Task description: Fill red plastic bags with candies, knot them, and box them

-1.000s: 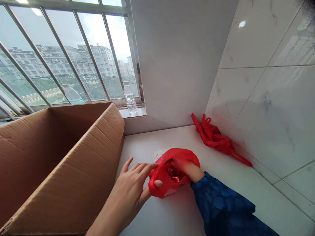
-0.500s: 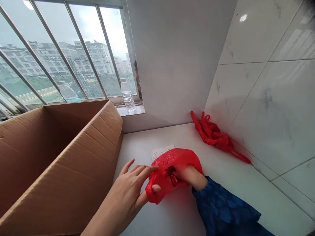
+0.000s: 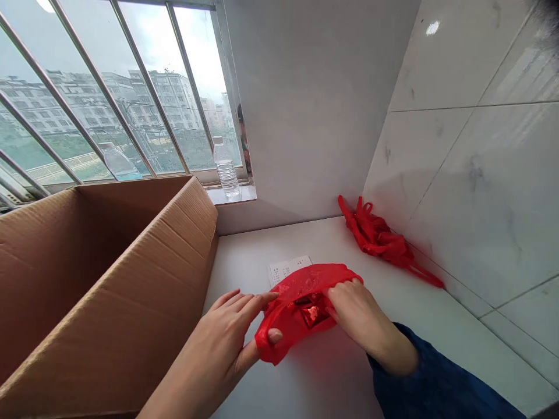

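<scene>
An open cardboard box (image 3: 109, 279) walls off the left, its edge just beside the left hand (image 3: 227, 337), whose thumb and fingers pinch one rim of a red plastic bag (image 3: 288, 326). The bag lies crumpled on the white counter (image 3: 441, 320), mouth open, something shiny and red inside. The right hand (image 3: 358, 314) grips the opposite rim. Bare counter runs to the tiled wall (image 3: 480, 174), where spare red bags (image 3: 379, 238) lie.
</scene>
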A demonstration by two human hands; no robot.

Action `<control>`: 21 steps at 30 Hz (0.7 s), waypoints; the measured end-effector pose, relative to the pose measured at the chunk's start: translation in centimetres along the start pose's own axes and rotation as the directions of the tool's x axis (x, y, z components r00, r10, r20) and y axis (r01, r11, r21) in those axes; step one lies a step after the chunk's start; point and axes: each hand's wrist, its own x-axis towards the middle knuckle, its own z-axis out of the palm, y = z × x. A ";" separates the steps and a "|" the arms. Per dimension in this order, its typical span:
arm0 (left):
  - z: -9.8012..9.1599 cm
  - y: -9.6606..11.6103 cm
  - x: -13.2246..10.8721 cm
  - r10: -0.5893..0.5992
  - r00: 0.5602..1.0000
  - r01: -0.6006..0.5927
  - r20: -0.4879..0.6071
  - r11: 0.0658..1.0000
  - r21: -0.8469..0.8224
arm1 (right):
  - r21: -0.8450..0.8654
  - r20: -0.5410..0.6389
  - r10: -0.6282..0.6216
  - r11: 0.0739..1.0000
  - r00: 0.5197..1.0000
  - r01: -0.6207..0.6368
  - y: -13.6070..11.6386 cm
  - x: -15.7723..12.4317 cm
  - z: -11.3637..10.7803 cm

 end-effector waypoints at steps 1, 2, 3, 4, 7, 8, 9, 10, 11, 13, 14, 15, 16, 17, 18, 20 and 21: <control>0.0 0.2 0.0 -0.004 1.000 0.004 0.011 1.000 -0.006 | -0.031 0.035 0.033 0.999 0.999 -0.032 0.1 -0.5 -0.1; -0.1 0.4 0.0 -0.005 1.000 0.005 0.020 1.000 -0.014 | -0.050 0.054 0.063 0.997 0.997 -0.060 0.2 -0.8 -0.1; -0.1 0.6 0.1 -0.002 1.000 0.003 0.027 1.000 -0.022 | -0.065 0.067 0.088 0.994 0.994 -0.084 0.1 -0.9 0.2; -0.1 0.8 0.1 0.002 0.999 -0.001 0.033 1.000 -0.030 | -0.073 0.079 0.106 0.992 0.991 -0.101 -0.2 -0.9 0.6; 0.0 1.3 0.1 0.011 0.999 -0.010 0.041 0.999 -0.042 | -0.042 0.125 0.084 0.996 0.989 -0.079 -1.7 -0.1 2.1; 0.0 1.3 0.1 0.008 0.999 -0.006 0.043 0.999 -0.039 | -0.014 0.141 0.053 0.999 0.989 -0.051 -2.3 0.4 2.6; 0.0 1.3 0.1 0.004 0.999 -0.003 0.046 0.999 -0.035 | 0.018 0.157 0.023 1.000 0.987 -0.026 -2.9 0.9 3.1; 0.0 1.3 0.1 0.000 0.999 0.001 0.050 1.000 -0.030 | 0.049 0.169 0.000 0.999 0.986 -0.009 -3.4 1.4 3.5; -0.1 1.2 0.1 -0.005 0.999 0.006 0.054 1.000 -0.027 | 0.075 0.177 -0.010 0.997 0.984 -0.003 -3.7 1.8 3.9; -0.1 1.1 0.0 -0.011 0.999 0.012 0.052 1.000 -0.027 | 0.113 0.181 0.005 0.993 0.983 -0.025 -4.0 2.3 4.3; -0.1 1.0 0.0 -0.012 0.999 0.013 0.048 0.999 -0.029 | 0.130 0.179 0.020 0.991 0.984 -0.043 -4.0 2.4 4.4; -0.2 0.9 0.0 -0.013 0.999 0.014 0.042 0.999 -0.031 | 0.150 0.175 0.032 0.987 0.984 -0.059 -3.9 2.4 4.4; -0.2 0.8 0.0 -0.017 0.999 0.018 0.036 0.999 -0.033 | 0.173 0.167 0.037 0.983 0.985 -0.067 -3.7 2.3 4.4; -0.2 0.8 0.0 -0.021 0.999 0.022 0.033 0.999 -0.033 | 0.196 0.155 0.035 0.978 0.987 -0.066 -3.5 2.1 4.3; -0.2 0.7 0.0 -0.028 0.999 0.029 0.032 0.999 -0.032 | 0.215 0.137 0.028 0.975 0.990 -0.057 -3.2 1.9 4.1; -0.2 0.4 -0.1 -0.045 0.999 0.045 0.026 0.998 -0.032 | 0.228 0.092 0.007 0.973 0.996 -0.028 -2.5 1.2 3.6; -0.2 0.3 -0.2 -0.051 0.998 0.052 0.022 0.998 -0.031 | 0.223 0.072 0.007 0.975 0.997 -0.023 -2.1 0.9 3.4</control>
